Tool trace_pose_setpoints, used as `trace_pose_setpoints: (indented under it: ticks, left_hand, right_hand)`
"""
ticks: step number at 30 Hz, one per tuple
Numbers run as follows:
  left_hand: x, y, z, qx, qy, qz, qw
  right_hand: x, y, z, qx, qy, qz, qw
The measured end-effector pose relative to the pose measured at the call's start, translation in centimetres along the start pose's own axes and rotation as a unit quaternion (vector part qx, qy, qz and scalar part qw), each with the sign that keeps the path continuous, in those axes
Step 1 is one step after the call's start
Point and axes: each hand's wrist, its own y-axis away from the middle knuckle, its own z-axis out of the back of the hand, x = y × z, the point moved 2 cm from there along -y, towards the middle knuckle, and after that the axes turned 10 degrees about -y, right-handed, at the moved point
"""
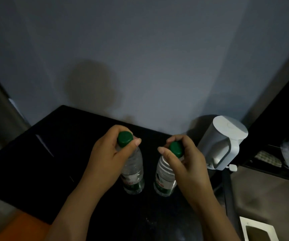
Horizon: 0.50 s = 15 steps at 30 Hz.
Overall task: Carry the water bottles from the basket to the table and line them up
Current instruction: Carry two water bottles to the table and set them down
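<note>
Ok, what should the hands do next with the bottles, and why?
Probably let go. The left hand and right hand each grip a bottle's neck; the left bottle and right bottle seem to stand upright, side by side, on the black table.

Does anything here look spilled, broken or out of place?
Nothing stands out. The left hand grips the left bottle, the right hand the right bottle, both capped, at the black table. No spill shows.

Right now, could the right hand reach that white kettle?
Probably yes: the kettle stands just beside the right hand with nothing between, but that hand grips a bottle and must release it first.
</note>
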Motion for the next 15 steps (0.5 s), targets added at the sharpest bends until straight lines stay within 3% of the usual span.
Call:
trace_pose_setpoints:
  ticks: [15]
  left_hand:
    - [9.4, -9.3, -4.5, 0.163, 0.025, -0.006, 0.986]
  right_hand:
    - [-7.8, -4.7, -2.3, -0.080, 0.135, -0.089, 0.984]
